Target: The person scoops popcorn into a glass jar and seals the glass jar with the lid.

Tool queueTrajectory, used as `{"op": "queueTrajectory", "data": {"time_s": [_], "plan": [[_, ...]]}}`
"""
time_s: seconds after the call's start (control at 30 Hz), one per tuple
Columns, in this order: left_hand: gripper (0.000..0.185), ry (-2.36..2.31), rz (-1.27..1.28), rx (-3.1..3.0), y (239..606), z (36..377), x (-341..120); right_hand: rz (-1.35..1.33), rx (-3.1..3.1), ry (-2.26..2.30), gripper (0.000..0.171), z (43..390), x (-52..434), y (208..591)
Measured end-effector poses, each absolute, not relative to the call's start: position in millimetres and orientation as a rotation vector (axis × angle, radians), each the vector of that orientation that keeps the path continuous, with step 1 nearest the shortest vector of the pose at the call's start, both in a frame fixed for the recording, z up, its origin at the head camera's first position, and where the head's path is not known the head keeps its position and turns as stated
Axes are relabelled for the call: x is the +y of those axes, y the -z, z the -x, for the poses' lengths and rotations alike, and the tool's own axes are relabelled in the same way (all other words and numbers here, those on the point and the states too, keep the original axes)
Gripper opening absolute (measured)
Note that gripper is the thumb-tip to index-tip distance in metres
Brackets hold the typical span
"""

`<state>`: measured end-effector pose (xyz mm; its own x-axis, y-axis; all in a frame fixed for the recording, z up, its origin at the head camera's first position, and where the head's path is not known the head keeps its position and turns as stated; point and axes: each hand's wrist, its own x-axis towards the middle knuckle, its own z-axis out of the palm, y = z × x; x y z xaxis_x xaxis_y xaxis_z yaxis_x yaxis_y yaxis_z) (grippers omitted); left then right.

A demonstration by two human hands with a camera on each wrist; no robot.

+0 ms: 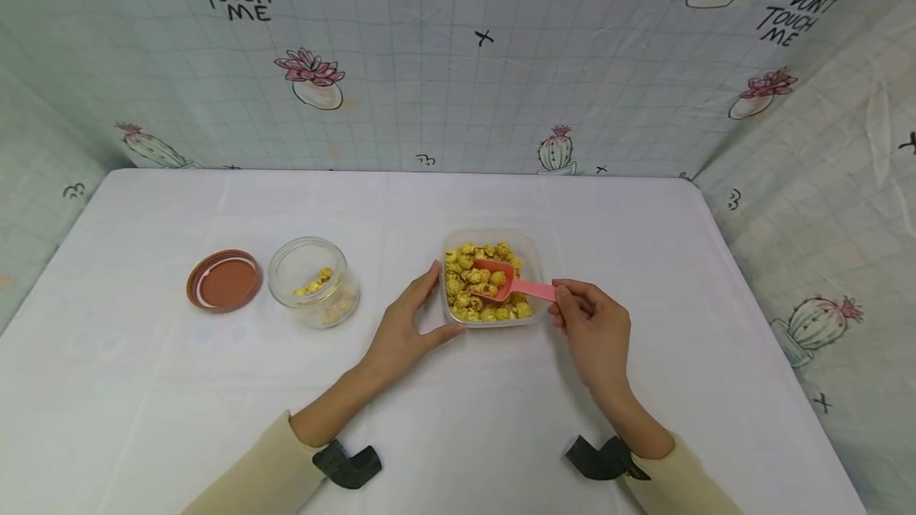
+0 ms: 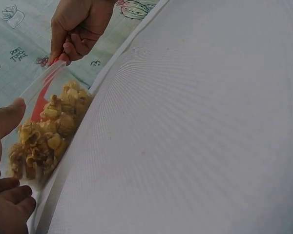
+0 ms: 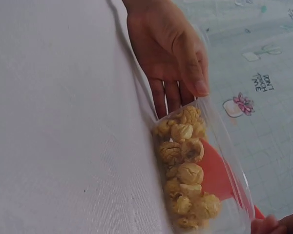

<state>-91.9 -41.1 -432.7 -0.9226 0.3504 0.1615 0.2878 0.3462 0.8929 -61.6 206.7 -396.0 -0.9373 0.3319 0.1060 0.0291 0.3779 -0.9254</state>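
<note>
A clear plastic container full of yellow popcorn stands in the middle of the table. My left hand rests against its left side with fingers fairly straight, the thumb at the near corner. From the right, my right hand pinches the handle of a pink scoop. The scoop's bowl lies among the popcorn, with some pieces in it. In the right wrist view, the red-looking scoop shows through the container wall behind the popcorn.
Left of the container is a clear glass jar with a little popcorn inside, its mouth uncovered. Beside it lies a reddish-brown lid on the white tablecloth. A printed curtain hangs behind the table and along its sides.
</note>
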Motion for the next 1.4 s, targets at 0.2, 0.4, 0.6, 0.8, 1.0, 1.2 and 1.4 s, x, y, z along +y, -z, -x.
{"op": "queueTrajectory", "data": {"time_s": [0.2,0.4,0.6,0.8,1.0,1.2,1.4], "plan": [[0.092,-1.664,-0.579,2.508,432.8,91.3,-41.0,0.271,-2.37,-1.377,0.015,63.0,206.1,392.5],[0.092,-1.655,-0.588,2.524,433.0,92.7,-41.4,0.238,-2.37,-1.298,0.014,65.5,204.2,390.8],[0.091,-1.655,-0.585,2.522,433.4,93.2,-41.1,0.193,-2.4,-1.323,0.017,75.1,200.2,395.8],[0.091,-1.64,-0.596,2.535,435.2,93.5,-41.4,0.187,-2.403,-1.489,0.019,77.6,206.6,396.2],[0.091,-1.643,-0.606,2.532,434.9,93.0,-42.2,0.297,-2.422,-1.672,0.023,77.0,211.1,390.6],[0.092,-1.638,-0.613,2.539,434.5,92.3,-41.7,0.416,-2.432,-1.712,0.018,75.0,214.0,388.7],[0.091,-1.635,-0.619,2.544,434.9,92.4,-41.1,0.45,-2.414,-1.755,0.019,73.3,217.7,390.5]]}}
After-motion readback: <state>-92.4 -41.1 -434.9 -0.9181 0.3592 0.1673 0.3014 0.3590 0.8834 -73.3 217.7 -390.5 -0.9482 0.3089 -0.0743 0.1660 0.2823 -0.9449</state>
